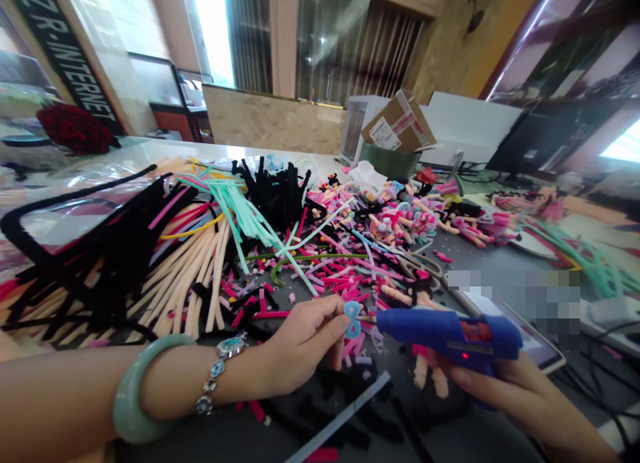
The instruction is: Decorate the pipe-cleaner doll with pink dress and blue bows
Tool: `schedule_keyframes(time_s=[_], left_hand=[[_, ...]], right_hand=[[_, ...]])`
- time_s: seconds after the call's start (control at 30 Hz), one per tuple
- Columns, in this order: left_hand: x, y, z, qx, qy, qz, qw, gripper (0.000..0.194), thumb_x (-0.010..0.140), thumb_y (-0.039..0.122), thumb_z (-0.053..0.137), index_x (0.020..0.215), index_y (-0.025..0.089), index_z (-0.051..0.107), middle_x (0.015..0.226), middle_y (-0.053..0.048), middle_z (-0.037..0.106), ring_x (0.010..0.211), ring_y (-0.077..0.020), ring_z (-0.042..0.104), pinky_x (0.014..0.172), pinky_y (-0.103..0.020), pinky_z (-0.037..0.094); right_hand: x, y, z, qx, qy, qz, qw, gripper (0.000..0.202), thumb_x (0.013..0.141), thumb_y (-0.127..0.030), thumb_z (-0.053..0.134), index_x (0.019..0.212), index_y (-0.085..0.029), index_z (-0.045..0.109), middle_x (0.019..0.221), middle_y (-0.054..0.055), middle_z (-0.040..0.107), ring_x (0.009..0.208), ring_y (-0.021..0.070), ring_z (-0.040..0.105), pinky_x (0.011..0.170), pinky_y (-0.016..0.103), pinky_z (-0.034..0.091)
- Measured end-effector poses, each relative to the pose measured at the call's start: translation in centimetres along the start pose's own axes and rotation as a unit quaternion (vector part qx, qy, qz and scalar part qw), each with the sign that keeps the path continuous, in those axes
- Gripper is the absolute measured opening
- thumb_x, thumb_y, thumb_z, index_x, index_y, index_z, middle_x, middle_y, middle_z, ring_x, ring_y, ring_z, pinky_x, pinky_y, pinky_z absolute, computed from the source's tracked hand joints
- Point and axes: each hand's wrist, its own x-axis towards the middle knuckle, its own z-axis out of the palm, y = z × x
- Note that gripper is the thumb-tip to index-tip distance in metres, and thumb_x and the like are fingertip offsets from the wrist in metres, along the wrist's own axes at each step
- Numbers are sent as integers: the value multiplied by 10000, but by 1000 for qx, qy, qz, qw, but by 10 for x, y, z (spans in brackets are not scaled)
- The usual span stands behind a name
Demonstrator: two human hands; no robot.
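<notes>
My left hand (305, 340) pinches a small light-blue pipe-cleaner bow (353, 320) between thumb and fingers. My right hand (505, 383) is wrapped round the handle of a blue hot glue gun (445, 333), whose red light is lit. The gun's nozzle points left and reaches the bow or stops just short of it; I cannot tell which. Beneath the gun lies a pipe-cleaner doll (427, 366), partly hidden, with black hair and pale legs. A translucent glue stick or strip (345, 416) lies on the dark table in front of my hands.
Pale pipe cleaners (185, 276), black ones (115, 243) and mint ones (240, 210) are heaped at the left. Pink cut pieces (340, 270) litter the middle. Finished dolls (400, 216) pile up behind, near scissors (425, 266). A tablet (515, 330) and cables (610, 383) lie at the right.
</notes>
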Motion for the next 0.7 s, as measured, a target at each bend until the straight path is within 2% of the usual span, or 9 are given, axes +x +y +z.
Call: schedule_keyframes(time_s=[0.1,0.3,0.53,0.6,0.7], left_hand=[[0,0,0,0,1,1,1000,297,954,381,375,741,181,433,564,21,578,536,-110,514,628,-249,392],[0,0,0,-1,3,0,1000,300,953,384,377,745,177,441,565,17,577,533,-110,518,633,-249,397],[-1,0,1,1,3,1,1000,295,953,377,374,746,177,439,557,18,578,528,-108,518,636,-250,393],[0,0,1,2,4,-1,1000,292,953,372,376,745,176,438,555,16,581,529,-108,518,637,-251,393],[1,1,1,0,4,-2,1000,287,953,367,375,748,176,441,558,14,587,532,-108,521,638,-251,393]], right_hand=[[0,-1,1,24,6,9,1000,348,744,-478,661,940,-191,676,776,67,704,710,227,652,698,352,528],[2,4,-3,5,-30,-10,999,308,779,-457,629,907,-178,666,777,79,708,712,231,659,679,343,521],[0,2,2,6,3,8,1000,347,751,-501,644,910,-193,660,766,59,701,683,213,644,685,338,514],[-1,1,4,20,4,7,1000,408,756,-497,640,1037,-201,637,772,50,697,660,201,632,661,330,510],[0,0,5,38,9,0,999,568,763,-474,643,1256,-220,520,780,35,691,638,192,617,652,330,507]])
